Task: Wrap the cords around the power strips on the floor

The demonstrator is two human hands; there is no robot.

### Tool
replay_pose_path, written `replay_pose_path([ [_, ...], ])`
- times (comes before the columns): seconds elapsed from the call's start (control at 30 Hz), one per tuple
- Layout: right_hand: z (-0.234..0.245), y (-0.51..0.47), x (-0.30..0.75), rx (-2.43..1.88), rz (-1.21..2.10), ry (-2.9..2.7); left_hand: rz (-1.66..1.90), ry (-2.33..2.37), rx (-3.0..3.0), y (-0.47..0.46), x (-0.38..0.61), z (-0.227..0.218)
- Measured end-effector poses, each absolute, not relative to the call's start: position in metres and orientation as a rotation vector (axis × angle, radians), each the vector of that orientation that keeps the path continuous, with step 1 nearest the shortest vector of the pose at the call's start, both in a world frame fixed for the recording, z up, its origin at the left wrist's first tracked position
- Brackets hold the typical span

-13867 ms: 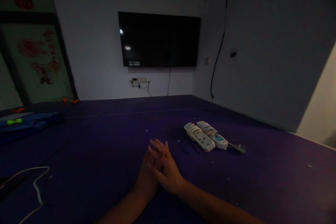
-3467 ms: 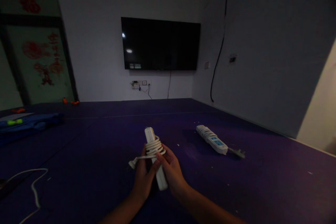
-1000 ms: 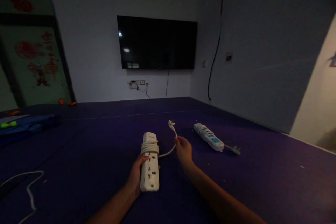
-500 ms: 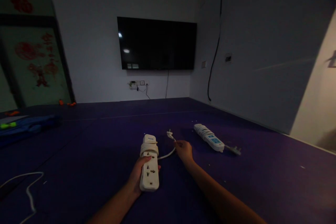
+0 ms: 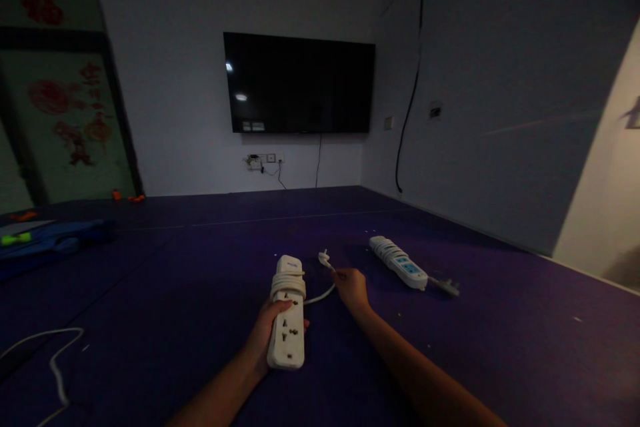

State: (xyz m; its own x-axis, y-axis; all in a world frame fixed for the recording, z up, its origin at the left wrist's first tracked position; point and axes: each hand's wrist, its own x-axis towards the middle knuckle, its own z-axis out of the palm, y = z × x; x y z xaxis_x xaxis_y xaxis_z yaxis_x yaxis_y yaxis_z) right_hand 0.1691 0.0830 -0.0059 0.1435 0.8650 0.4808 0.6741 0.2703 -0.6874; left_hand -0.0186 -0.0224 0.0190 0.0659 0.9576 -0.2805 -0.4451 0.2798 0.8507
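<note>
My left hand grips a white power strip from below, sockets facing up, just above the purple floor. Its white cord is still wound around the far end of the strip. My right hand pinches the loose end of that cord close to its plug, a little to the right of the strip. A second white power strip with blue labels lies on the floor further right, its cord wrapped around it and its plug sticking out.
A purple mat covers the floor. A loose white cable lies at the lower left and a blue bundle at the far left. A wall-mounted television hangs above wall sockets. A grey wall runs along the right.
Over the last second my right hand lowered the plug end of the cord toward the floor. Earlier, I lifted this strip away from beside the other one.
</note>
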Motion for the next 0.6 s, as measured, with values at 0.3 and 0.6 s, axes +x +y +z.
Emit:
replay_pose_path([
  [0.3,-0.001,0.08,0.169,-1.533,0.127,-1.713,1.185,0.948,0.73,-0.023,-0.018,0.017],
  [0.6,0.01,0.056,0.147,-1.334,-0.173,-2.005,1.17,0.927,0.639,-0.017,-0.022,0.011],
])
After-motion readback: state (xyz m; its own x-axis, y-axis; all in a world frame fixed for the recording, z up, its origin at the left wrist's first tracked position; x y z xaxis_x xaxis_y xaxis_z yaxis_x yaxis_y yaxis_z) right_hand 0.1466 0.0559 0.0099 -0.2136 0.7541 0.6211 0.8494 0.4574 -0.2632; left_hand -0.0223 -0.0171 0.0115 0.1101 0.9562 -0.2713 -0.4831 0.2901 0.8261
